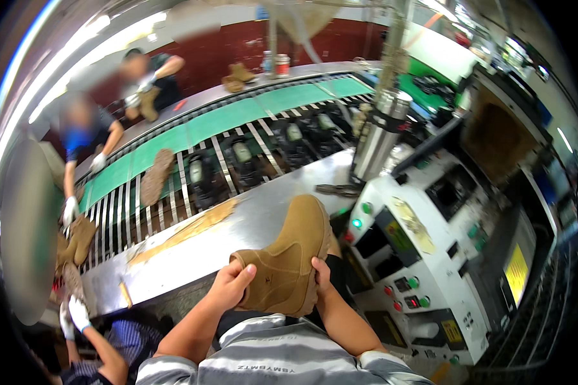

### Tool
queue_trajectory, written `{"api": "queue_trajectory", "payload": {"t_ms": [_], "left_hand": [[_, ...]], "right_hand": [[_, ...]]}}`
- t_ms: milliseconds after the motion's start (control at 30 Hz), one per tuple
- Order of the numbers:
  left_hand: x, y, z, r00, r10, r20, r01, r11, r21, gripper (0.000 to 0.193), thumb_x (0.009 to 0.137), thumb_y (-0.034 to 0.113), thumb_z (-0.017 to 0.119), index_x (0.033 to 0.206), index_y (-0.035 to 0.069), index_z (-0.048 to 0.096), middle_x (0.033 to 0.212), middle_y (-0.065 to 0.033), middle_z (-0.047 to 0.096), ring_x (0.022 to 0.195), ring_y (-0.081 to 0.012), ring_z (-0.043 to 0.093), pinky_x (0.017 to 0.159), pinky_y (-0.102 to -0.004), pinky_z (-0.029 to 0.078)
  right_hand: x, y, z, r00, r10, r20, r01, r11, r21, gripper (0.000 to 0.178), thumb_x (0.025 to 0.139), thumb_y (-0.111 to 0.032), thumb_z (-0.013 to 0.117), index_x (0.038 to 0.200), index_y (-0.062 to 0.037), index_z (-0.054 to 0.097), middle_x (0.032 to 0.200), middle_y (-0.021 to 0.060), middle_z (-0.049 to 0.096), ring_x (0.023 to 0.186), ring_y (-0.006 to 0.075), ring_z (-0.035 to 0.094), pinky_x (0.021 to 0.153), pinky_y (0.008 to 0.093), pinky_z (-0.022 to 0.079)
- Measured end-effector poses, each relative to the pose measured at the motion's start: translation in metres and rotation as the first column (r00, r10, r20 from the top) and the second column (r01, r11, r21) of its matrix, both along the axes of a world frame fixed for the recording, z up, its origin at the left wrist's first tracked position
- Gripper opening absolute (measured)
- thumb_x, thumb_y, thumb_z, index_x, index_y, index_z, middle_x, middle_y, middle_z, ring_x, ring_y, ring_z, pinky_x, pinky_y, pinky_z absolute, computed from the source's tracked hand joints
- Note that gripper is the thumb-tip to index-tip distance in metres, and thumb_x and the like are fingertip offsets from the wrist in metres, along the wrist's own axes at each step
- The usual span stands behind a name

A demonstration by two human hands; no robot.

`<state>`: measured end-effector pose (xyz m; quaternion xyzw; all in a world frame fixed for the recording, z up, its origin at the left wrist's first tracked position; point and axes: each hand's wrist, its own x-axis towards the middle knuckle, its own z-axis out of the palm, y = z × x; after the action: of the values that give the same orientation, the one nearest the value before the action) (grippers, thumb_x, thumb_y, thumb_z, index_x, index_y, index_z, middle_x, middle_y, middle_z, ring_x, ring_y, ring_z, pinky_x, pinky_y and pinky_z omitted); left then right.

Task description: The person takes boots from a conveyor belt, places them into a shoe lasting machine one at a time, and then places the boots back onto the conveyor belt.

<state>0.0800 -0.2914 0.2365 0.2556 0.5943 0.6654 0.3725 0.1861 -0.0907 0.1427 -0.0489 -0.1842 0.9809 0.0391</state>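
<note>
A tan ankle boot (282, 253) is held up in front of me, tilted, its toe toward the top and its sole facing right. At the boot's top opening, my left hand (232, 287) is closed on the shaft with the thumb on the outside. The fingers of that hand are partly hidden. My right hand (322, 276) grips the sole edge near the heel, thumb against the side. Behind the boot lies the metal table edge (263, 208).
A slatted conveyor (125, 221) carries several black shoes (244, 160) and a brown sole (157, 176). To the right stands a white machine (417, 269) with buttons. A steel flask (382, 135) and pliers (338, 190) are on the table. Co-workers with white gloves (78, 313) work at left.
</note>
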Motion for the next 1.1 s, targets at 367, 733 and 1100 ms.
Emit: {"api": "queue_trajectory", "payload": {"t_ms": [367,733,1100], "left_hand": [[0.004,0.174,-0.036,0.628,-0.220,-0.746,0.344,0.939,0.013,0.049,0.094,0.037,0.054,0.123,-0.002,0.051,0.125,-0.0200,0.050,0.118,-0.0351,0.048,0.103,-0.0413,0.036],[-0.126,0.165,-0.203,0.763,0.211,-0.611,-0.405,0.893,-0.197,0.016,0.082,0.014,0.066,0.073,0.003,0.063,0.066,-0.0123,0.058,0.062,-0.0307,0.055,0.060,-0.0392,0.045],[-0.132,0.158,-0.206,0.754,0.165,-0.635,-0.330,0.932,-0.149,0.013,0.072,0.011,0.067,0.064,0.005,0.058,0.054,-0.0076,0.049,0.048,-0.0237,0.049,0.048,-0.0347,0.038]], "right_hand": [[0.130,0.156,0.082,0.697,-0.638,0.328,0.535,0.767,0.355,0.071,0.068,-0.023,0.069,0.133,-0.0013,0.047,0.118,0.0179,0.061,0.101,0.0337,0.063,0.088,0.0453,0.053],[0.162,0.465,0.192,0.084,-0.992,0.099,0.066,0.105,0.992,0.069,0.076,-0.027,0.072,0.135,-0.0038,0.047,0.120,0.0128,0.059,0.104,0.0262,0.061,0.087,0.0389,0.050],[0.131,0.599,0.128,-0.123,-0.922,0.367,-0.384,0.385,0.839,0.075,0.068,-0.034,0.075,0.129,0.0013,0.049,0.116,0.0203,0.061,0.098,0.0327,0.064,0.086,0.0457,0.051]]}}
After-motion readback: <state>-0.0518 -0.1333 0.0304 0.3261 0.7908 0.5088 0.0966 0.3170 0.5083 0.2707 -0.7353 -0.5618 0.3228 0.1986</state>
